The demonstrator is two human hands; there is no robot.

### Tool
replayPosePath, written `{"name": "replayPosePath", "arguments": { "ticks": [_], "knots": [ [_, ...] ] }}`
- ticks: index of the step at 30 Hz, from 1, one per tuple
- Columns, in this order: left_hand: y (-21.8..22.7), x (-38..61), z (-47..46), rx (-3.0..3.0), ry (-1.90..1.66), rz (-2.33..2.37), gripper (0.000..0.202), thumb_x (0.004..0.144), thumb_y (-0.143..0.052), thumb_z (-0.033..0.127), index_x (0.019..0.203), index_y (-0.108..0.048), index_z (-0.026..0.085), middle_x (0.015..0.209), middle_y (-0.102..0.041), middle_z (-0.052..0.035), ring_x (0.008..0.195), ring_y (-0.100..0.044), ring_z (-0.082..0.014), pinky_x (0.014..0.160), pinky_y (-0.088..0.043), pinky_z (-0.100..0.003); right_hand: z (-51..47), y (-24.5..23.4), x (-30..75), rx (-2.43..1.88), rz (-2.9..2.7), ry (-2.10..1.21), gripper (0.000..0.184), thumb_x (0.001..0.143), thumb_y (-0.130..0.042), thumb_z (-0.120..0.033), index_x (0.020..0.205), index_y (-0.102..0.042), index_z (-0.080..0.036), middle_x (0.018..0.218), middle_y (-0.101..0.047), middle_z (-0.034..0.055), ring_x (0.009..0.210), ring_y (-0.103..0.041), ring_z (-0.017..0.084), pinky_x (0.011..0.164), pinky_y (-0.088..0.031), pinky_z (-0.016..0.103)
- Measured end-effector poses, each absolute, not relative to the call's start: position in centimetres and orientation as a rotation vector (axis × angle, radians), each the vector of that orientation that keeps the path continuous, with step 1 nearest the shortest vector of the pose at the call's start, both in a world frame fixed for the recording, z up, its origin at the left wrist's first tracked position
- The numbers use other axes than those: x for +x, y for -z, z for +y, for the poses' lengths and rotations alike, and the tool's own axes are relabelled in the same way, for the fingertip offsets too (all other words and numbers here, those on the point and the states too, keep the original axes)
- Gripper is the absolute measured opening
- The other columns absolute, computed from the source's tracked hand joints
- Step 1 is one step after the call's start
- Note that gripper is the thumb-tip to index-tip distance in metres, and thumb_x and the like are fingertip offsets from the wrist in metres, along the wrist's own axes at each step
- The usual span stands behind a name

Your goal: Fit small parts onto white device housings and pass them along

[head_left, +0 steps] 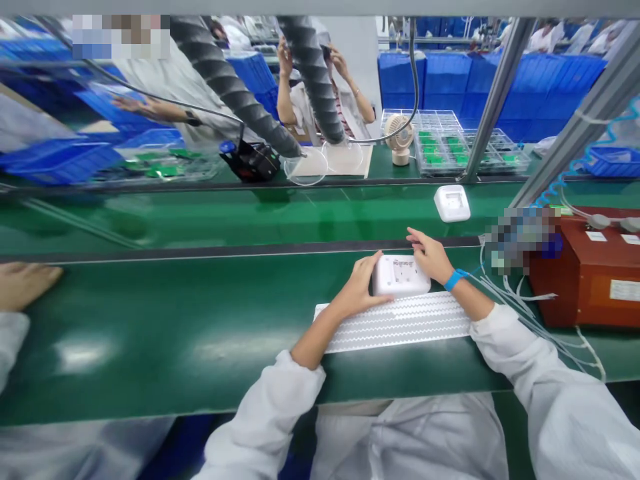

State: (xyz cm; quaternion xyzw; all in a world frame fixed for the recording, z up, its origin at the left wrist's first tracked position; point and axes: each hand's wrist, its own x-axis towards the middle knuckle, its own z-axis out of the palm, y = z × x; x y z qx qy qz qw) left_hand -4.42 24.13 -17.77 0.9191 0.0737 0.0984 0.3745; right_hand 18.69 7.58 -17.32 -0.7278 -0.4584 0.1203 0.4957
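A white plastic housing (400, 283) with an opening in its upper face lies on the green bench at the far edge of a white sheet. My left hand (363, 283) grips the housing's left side, fingers at the back corner and thumb along the front edge. On the other side, my right hand (430, 257) is beside the housing's right edge, fingers apart and the index finger stretched out to the left. It wears a blue wrist strap (455, 279). Rows of zigzag lines run across the sheet (400, 327) under my forearms.
Another white housing (453, 203) sits on the strip beyond the dark rail. To the right stand a brown metal box (590, 273) and several loose cables (530, 303). A co-worker's hand (27, 285) rests at far left. Further back are a small fan (400, 137) and duct hoses (317, 73).
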Motion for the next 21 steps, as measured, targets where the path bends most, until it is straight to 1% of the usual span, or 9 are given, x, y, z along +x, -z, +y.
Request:
{"name": "replayPosePath", "arguments": {
  "ticks": [2,5,7,9,10,13,16,19,21],
  "knots": [
    [17.2,-4.3,24.2,2.365,-0.218,0.164,0.124,0.088,-0.093,0.061,0.180,-0.023,0.018,0.182,-0.033,-0.0284,0.167,-0.036,-0.0459,0.139,-0.029,-0.071,7.5,17.0,19.4,-1.843,-1.046,-0.402,0.059,0.102,-0.062,-0.021,0.161,-0.067,-0.018,0.146,-0.079,0.0139,0.130,-0.078,0.027,0.125,-0.057,0.050],
    [16.3,-4.4,24.7,2.400,-0.218,0.103,0.119,0.088,-0.093,0.057,0.178,-0.027,0.017,0.181,-0.036,-0.0285,0.168,-0.036,-0.0445,0.140,-0.030,-0.069,7.2,16.2,19.8,-1.870,-1.106,-0.545,0.051,0.108,-0.066,-0.037,0.156,-0.072,-0.021,0.143,-0.082,0.0118,0.135,-0.077,0.029,0.127,-0.054,0.050],
    [15.6,-4.6,25.1,2.448,-0.245,0.071,0.116,0.088,-0.093,0.056,0.177,-0.031,0.017,0.180,-0.037,-0.0281,0.169,-0.035,-0.0441,0.140,-0.029,-0.069,7.1,15.7,19.9,-1.834,-1.173,-0.604,0.049,0.108,-0.069,-0.043,0.151,-0.076,-0.023,0.148,-0.079,0.0116,0.143,-0.072,0.032,0.131,-0.049,0.052],
    [14.6,-5.0,25.4,2.504,-0.275,0.046,0.112,0.088,-0.094,0.054,0.175,-0.034,0.017,0.179,-0.038,-0.0280,0.170,-0.035,-0.0441,0.141,-0.029,-0.069,7.0,15.3,19.9,-1.771,-1.209,-0.662,0.049,0.104,-0.076,-0.047,0.146,-0.080,-0.022,0.156,-0.074,0.0131,0.151,-0.066,0.034,0.135,-0.044,0.053],
    [14.0,-5.2,25.5,2.532,-0.287,0.032,0.111,0.088,-0.094,0.054,0.175,-0.036,0.018,0.179,-0.039,-0.0280,0.170,-0.035,-0.0444,0.140,-0.029,-0.069,7.0,15.1,19.9,-1.726,-1.209,-0.702,0.051,0.101,-0.079,-0.047,0.144,-0.080,-0.021,0.158,-0.072,0.0139,0.152,-0.065,0.036,0.136,-0.044,0.054],
    [12.0,-5.9,25.7,2.602,-0.326,0.005,0.110,0.088,-0.095,0.055,0.175,-0.037,0.021,0.179,-0.040,-0.0268,0.169,-0.038,-0.0455,0.139,-0.032,-0.071,6.8,14.7,19.8,-1.507,-1.133,-0.873,0.066,0.091,-0.090,-0.046,0.149,-0.077,-0.019,0.158,-0.072,0.0147,0.146,-0.069,0.036,0.129,-0.052,0.054],
    [10.1,-6.1,25.9,2.643,-0.375,-0.022,0.110,0.091,-0.093,0.056,0.178,-0.034,0.025,0.181,-0.038,-0.0249,0.169,-0.038,-0.0451,0.138,-0.034,-0.072,6.7,14.4,19.4,-1.257,-0.992,-1.045,0.082,0.082,-0.097,-0.045,0.156,-0.071,-0.021,0.154,-0.075,0.0127,0.136,-0.074,0.034,0.120,-0.060,0.052],
    [8.9,-5.9,25.6,2.657,-0.472,-0.010,0.099,0.099,-0.084,0.058,0.178,-0.034,0.025,0.183,-0.036,-0.0240,0.170,-0.036,-0.0432,0.138,-0.033,-0.071,7.0,14.3,19.2,-1.145,-0.834,-1.079,0.081,0.078,-0.100,-0.046,0.151,-0.075,-0.021,0.144,-0.080,0.0123,0.128,-0.077,0.033,0.114,-0.064,0.051],
    [8.9,-5.9,24.9,2.629,-0.611,0.090,0.085,0.106,-0.075,0.058,0.175,-0.038,0.026,0.183,-0.037,-0.0226,0.172,-0.035,-0.0412,0.139,-0.032,-0.070,7.4,14.4,19.8,-1.144,-0.733,-0.974,0.081,0.077,-0.099,-0.049,0.150,-0.075,-0.021,0.143,-0.081,0.0123,0.127,-0.077,0.033,0.112,-0.065,0.050]
  ]
}}
